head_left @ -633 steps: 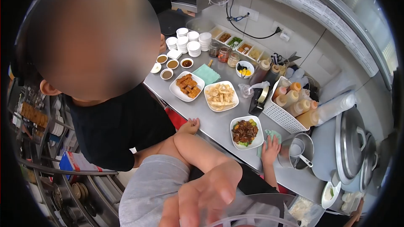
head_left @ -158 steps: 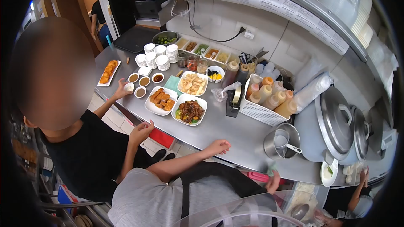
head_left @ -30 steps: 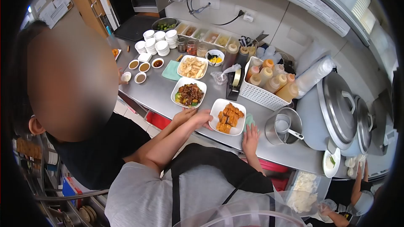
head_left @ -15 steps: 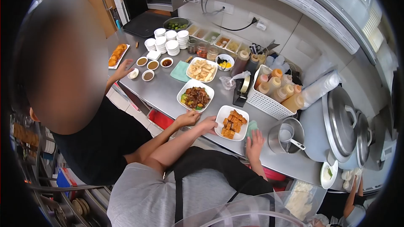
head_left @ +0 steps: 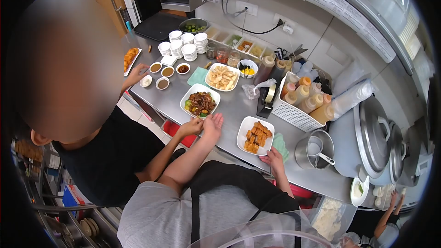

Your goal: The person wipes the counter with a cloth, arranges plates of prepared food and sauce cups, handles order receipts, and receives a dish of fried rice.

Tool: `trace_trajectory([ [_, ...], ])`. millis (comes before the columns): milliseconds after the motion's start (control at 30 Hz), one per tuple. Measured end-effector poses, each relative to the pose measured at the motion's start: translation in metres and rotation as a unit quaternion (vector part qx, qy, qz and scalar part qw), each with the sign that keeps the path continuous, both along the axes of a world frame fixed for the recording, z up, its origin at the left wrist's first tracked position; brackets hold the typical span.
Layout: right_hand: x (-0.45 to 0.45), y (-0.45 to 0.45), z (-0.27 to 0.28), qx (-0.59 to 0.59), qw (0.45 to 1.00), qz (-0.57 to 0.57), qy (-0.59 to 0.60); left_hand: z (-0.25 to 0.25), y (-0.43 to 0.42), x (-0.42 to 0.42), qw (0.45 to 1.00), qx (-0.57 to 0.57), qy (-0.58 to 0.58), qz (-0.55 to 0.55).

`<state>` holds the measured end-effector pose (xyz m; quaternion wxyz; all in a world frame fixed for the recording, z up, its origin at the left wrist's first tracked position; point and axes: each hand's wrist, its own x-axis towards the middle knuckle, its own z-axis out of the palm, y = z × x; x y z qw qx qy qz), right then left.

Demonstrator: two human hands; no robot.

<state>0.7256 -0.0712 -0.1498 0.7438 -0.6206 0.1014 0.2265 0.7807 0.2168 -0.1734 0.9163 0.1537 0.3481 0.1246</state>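
Observation:
My left hand (head_left: 212, 127) is open, palm turned up and fingers stretched out, just below a white bowl of dark sauced meat and broccoli (head_left: 200, 102). Beside it, a co-worker's hand (head_left: 193, 126) reaches the same bowl's lower edge. With its fingers closed at the lower right corner, my right hand (head_left: 274, 160) holds a square white bowl of browned cubes (head_left: 255, 136). A crumpled green cloth (head_left: 281, 147) lies right next to that hand. Behind the meat stands a white bowl of pale fried pieces (head_left: 222, 77).
Small sauce cups (head_left: 167, 71) and stacked white cups (head_left: 189, 51) occupy the back left. A white basket of squeeze bottles (head_left: 297, 108), a tape dispenser (head_left: 266, 100), a steel pot (head_left: 314, 149) and a large lidded pot (head_left: 371, 133) stand to the right. The co-worker (head_left: 105, 156) is close on my left.
My left hand has let go of the bowl of cubes and moved left. My right hand has shifted from the cloth to that bowl's corner. The meat bowl has slid left.

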Motion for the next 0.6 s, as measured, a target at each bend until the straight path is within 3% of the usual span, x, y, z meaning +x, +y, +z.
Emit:
trace_trajectory([
  [433, 0.006, -0.007, -0.012, 0.004, 1.000, 0.006, 0.009, 0.007, 0.063, 0.022, 0.996, 0.035, 0.023, 0.075],
  [500, 0.006, -0.018, -0.016, -0.206, 0.963, -0.020, -0.174, 0.005, 0.062, 0.016, 0.997, 0.063, 0.034, 0.038],
  [533, 0.006, -0.023, -0.009, -0.210, 0.964, -0.015, -0.163, 0.004, 0.060, 0.008, 0.995, 0.083, 0.046, 0.016],
  [567, 0.008, -0.028, 0.000, -0.362, 0.881, 0.017, -0.305, 0.001, 0.057, -0.005, 0.995, 0.078, 0.062, 0.017],
  [600, 0.007, -0.032, 0.004, -0.491, 0.753, 0.054, -0.436, 0.005, 0.052, -0.021, 0.991, 0.126, 0.042, -0.020],
])
